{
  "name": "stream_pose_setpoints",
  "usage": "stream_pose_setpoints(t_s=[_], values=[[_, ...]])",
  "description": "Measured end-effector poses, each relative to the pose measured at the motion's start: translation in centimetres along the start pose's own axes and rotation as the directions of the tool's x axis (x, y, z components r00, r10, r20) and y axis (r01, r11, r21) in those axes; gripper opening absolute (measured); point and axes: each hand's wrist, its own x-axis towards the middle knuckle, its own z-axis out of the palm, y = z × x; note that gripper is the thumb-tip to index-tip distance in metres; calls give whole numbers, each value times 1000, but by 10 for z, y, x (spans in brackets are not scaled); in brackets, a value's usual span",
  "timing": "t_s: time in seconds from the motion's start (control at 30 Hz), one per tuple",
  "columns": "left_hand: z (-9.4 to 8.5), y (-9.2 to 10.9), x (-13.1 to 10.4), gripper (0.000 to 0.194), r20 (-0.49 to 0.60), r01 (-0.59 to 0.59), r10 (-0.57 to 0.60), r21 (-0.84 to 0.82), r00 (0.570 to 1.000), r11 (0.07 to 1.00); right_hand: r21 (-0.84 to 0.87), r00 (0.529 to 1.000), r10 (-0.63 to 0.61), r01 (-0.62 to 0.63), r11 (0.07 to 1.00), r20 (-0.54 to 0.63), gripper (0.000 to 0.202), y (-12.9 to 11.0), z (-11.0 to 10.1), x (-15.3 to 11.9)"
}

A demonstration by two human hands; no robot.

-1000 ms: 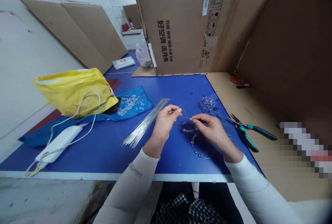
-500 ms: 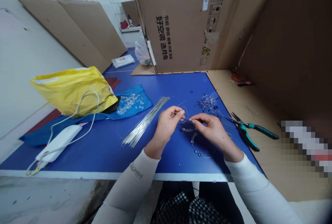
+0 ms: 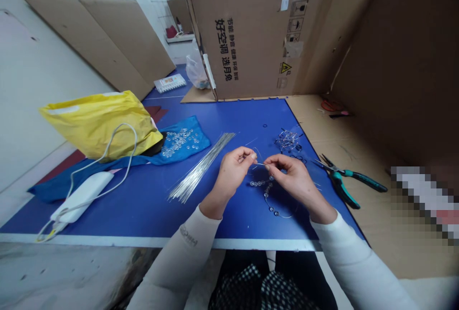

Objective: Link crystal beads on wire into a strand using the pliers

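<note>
Both hands, left (image 3: 238, 169) and right (image 3: 289, 173), pinch a thin wire (image 3: 260, 164) running left to right; clear beads (image 3: 180, 141) lie on blue cloth (image 3: 199, 133), left.

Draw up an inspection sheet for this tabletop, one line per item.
Surface: blue tabletop, pale front edge.
Work items: wire bundle; clear beads on blue cloth; beaded wire near the right hand.
Clutter: yellow bag at left; green-handled pliers at right.
Hands: left hand and right hand pinch a thin wire.
Cables: white cord looped in front of the yellow bag.
Surroundings: upright cardboard behind, pale wall at left.
</note>
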Motion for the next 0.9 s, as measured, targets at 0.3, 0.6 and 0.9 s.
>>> stream_pose_setpoints(t_s=[0.3,0.6,0.9], values=[[-2,-1,-1,15,84,-20,19,14,996,1000,6,1000,7,-7,1000,-10,16,2,1,-1],[-1,0,0,14,115,8,-3,-41,993,999,5,1000,-5,5,1000,-7,16,3,2,-1],[-4,-3,2,19,191,55,-38,-83,981,995,41,1000,10,-10,999,-9,17,5,1,-1]])
